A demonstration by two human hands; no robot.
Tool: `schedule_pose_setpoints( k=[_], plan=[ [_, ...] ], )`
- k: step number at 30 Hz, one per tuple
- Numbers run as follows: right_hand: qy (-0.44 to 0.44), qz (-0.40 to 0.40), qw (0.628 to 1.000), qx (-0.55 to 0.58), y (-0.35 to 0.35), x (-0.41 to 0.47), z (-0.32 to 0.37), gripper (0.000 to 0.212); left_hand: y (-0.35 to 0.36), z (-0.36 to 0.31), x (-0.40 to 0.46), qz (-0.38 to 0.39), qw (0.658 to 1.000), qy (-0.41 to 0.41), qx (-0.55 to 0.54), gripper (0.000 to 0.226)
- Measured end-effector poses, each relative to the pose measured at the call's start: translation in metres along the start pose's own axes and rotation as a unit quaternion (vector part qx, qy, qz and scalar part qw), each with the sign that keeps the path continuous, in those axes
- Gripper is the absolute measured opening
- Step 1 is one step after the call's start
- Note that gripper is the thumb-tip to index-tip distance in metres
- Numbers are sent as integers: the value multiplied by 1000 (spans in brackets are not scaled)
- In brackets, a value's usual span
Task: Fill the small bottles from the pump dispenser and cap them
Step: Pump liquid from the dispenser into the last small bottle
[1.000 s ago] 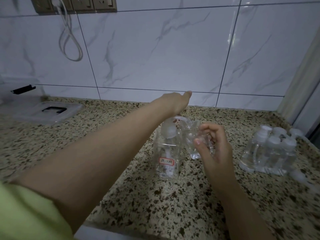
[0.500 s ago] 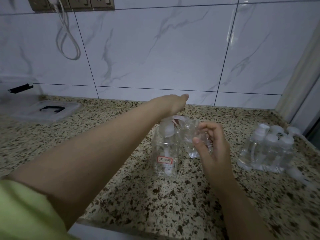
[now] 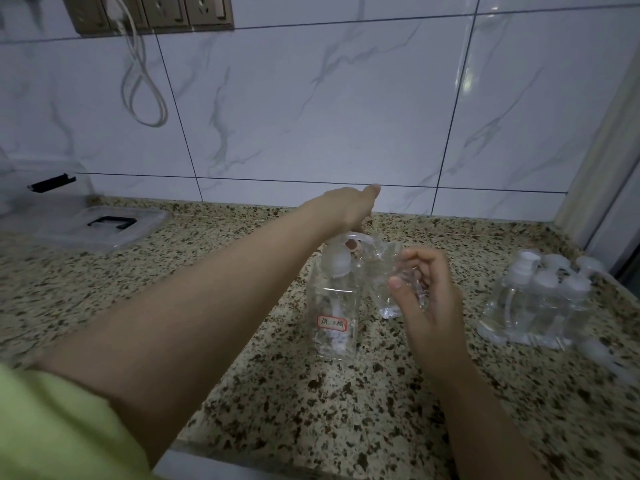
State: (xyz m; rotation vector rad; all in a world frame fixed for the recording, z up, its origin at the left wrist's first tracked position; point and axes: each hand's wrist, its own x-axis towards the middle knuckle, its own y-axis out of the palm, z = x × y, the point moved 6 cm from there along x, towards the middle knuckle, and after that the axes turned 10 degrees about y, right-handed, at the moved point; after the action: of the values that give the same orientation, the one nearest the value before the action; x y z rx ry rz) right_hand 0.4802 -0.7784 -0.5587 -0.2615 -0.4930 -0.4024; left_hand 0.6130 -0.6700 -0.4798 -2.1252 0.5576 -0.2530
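A clear pump dispenser [image 3: 335, 317] with a red-framed label stands mid-counter. My left hand [image 3: 349, 209] lies flat on its white pump head, fingers stretched toward the wall. My right hand [image 3: 426, 299] holds a small clear uncapped bottle [image 3: 384, 271] tilted beside the dispenser, its mouth up under the pump spout. A little liquid shows in the small bottle's bottom. A cluster of several small clear bottles [image 3: 540, 306] with white caps stands at the right of the counter.
The speckled granite counter [image 3: 311, 410] ends at a front edge near me. A clear plastic box lid [image 3: 100, 226] with a black handle lies at the far left. A white cable [image 3: 145, 84] hangs from wall sockets. Loose white caps [image 3: 599, 355] lie near the bottle cluster.
My left hand keeps working the pump head, dipping slightly and coming back up. The right hand keeps the small bottle at the spout.
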Motion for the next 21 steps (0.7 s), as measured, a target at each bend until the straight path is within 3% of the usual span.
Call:
schedule_pose_setpoints(
  k=[21],
  plan=[
    [2, 3, 1000, -4, 2, 1, 0, 35, -1, -1, -3, 8, 1000, -11, 14, 66]
  ],
)
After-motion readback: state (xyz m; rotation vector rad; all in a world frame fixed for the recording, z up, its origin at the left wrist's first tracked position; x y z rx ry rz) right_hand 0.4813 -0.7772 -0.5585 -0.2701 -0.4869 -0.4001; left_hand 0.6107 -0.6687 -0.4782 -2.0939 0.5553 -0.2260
